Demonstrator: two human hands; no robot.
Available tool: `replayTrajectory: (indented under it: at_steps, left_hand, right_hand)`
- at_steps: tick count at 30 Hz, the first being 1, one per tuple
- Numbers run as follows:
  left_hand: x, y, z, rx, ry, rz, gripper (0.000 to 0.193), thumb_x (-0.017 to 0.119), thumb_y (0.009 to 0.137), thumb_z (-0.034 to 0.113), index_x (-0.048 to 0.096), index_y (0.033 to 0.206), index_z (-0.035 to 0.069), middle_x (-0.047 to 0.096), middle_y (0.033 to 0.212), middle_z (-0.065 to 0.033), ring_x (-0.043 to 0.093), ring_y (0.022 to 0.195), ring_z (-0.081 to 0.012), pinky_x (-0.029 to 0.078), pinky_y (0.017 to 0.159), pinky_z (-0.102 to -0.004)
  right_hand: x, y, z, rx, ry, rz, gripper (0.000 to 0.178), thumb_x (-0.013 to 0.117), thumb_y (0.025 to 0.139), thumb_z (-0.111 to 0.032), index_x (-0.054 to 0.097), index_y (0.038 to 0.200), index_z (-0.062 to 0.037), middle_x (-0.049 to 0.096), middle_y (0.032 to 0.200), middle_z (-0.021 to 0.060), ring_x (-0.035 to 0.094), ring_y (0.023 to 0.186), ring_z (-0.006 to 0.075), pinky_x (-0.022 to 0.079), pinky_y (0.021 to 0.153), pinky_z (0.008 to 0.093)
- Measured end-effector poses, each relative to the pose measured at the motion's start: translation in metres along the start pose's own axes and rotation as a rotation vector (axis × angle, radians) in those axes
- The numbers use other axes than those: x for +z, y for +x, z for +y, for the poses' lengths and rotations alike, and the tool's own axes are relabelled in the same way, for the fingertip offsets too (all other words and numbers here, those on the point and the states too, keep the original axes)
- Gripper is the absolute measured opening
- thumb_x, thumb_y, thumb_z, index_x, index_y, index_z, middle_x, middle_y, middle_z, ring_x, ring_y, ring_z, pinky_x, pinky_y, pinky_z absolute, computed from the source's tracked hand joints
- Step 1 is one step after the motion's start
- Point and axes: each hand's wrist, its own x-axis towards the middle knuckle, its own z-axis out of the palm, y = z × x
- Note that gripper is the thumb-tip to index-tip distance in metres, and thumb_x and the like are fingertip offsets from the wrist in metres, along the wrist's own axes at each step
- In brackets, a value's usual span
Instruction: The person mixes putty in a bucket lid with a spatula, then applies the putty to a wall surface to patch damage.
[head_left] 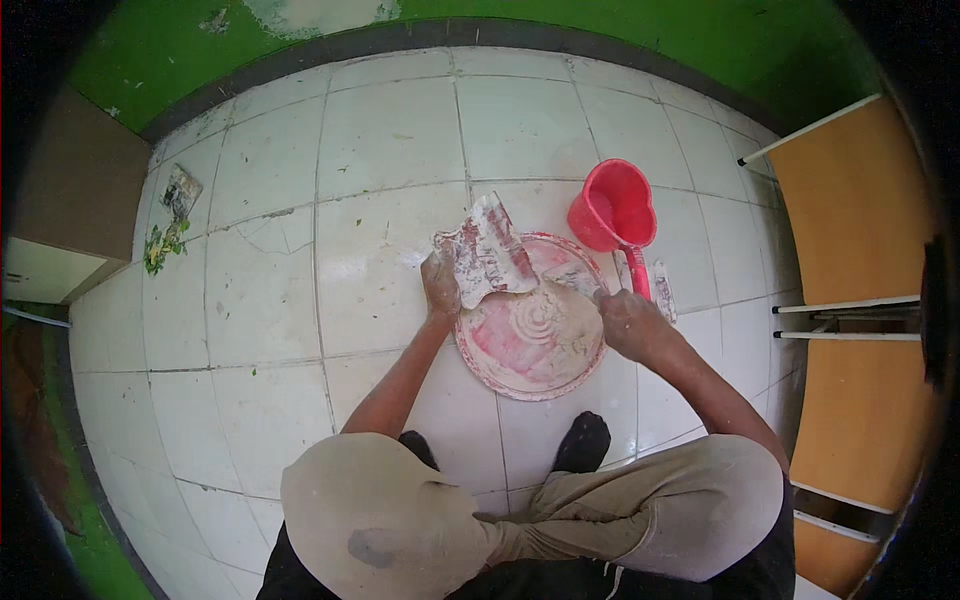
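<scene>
Pale off-white paste (533, 325), swirled into rings near the middle, spread across a round, shallow red plastic tray (530, 396) on the floor, between the two hands. Red showing through in thin smears toward the tray's left side; rim crusted with the same pale residue. Over the tray's upper left, gripped at its left edge by the left hand (440, 285), a creased, curved red sheet (490, 250) caked in white, tilted, lower edge touching the paste or just above it; cannot tell which. At the tray's right, the right hand (630, 322) closed around a flat pale scraper (570, 277), blade over the paste, handle mostly hidden by the fingers. Just beyond, a pinkish-red plastic dipper (600, 215), handle pointing back toward the right hand; beside that handle, a narrow white-smeared strip (663, 290). Beneath, white square floor tiles (400, 240). Nearer, beige trousers (390, 510) over bent knees, and dark footwear (582, 443). Farther left, a crumpled packet (181, 190) and yellow-green leaves (165, 245); at right, orange-brown panels (850, 210) with white metal tubes (840, 305); at the far side, a green wall (700, 25) above dark skirting (480, 33).
</scene>
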Motion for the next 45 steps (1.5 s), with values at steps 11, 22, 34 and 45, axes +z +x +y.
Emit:
replayTrajectory:
  at_steps: [11,22,34,45]
  left_hand:
    - [-0.020,0.008,-0.014,-0.061,-0.395,0.007,0.036,0.056,0.099,0.030,0.050,0.071,0.009,0.045,0.070,0.0057,0.041,0.067,-0.0058,0.038,0.057,-0.0274]
    - [-0.031,0.008,0.018,-0.130,-0.245,-0.017,0.038,0.057,0.098,0.029,0.047,0.069,0.006,0.040,0.069,0.0047,0.035,0.066,-0.0088,0.034,0.059,-0.0307]
    - [-0.005,0.026,-0.034,-0.089,-0.115,-0.064,0.031,0.056,0.099,0.030,0.057,0.079,0.007,0.046,0.072,0.0058,0.040,0.064,-0.0061,0.038,0.056,-0.0264]
    - [0.060,0.007,0.011,-0.025,-0.272,0.064,0.040,0.052,0.101,0.029,0.044,0.069,0.007,0.037,0.066,0.0074,0.033,0.064,-0.0065,0.030,0.054,-0.0285]
  right_hand:
    - [0.013,-0.059,-0.044,0.179,0.093,-0.347,0.017,0.049,0.086,-0.006,0.055,0.098,0.0052,0.062,0.085,0.0293,0.063,0.084,0.0456,0.051,0.076,0.0534]
    - [0.031,-0.089,-0.044,0.210,0.180,-0.003,0.029,0.058,0.090,-0.013,0.063,0.117,-0.0026,0.065,0.088,0.0248,0.064,0.078,0.0413,0.051,0.070,0.0502]
    - [0.124,-0.061,0.012,0.144,0.173,0.158,0.047,0.059,0.088,-0.009,0.051,0.134,-0.0108,0.057,0.084,0.0168,0.060,0.059,0.0376,0.050,0.052,0.0479]
    - [0.099,-0.105,0.051,0.303,0.248,0.135,0.036,0.059,0.090,-0.009,0.059,0.126,-0.0084,0.057,0.077,0.0197,0.060,0.062,0.0399,0.049,0.057,0.0499]
